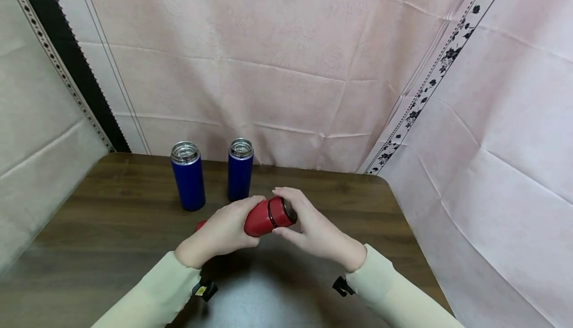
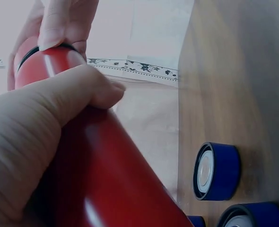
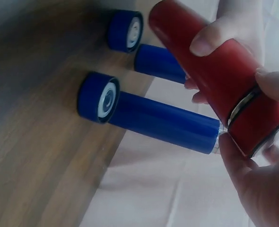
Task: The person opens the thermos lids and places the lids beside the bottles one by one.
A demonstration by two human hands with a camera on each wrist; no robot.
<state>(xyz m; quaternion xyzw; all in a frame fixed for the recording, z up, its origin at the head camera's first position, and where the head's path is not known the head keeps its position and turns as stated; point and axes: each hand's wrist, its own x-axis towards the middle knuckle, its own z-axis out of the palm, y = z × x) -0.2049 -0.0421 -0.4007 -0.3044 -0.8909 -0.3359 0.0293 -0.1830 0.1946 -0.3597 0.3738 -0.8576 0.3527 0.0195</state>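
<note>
A red bottle is tilted above the table, its capped end pointing right. Wrapped round its body is my left hand, the thumb lying along the red side in the left wrist view. My right hand grips the red cap between thumb and fingers. A dark, shiny band runs between cap and body in the right wrist view. Beyond the hands stand two blue bottles, one on the left and one nearer the middle, both uncapped with bare metal necks.
Blue caps lie on the wooden table, undersides showing in the wrist views; my hands hide them in the head view. Pale cloth hangs behind the table's back edge and along both sides.
</note>
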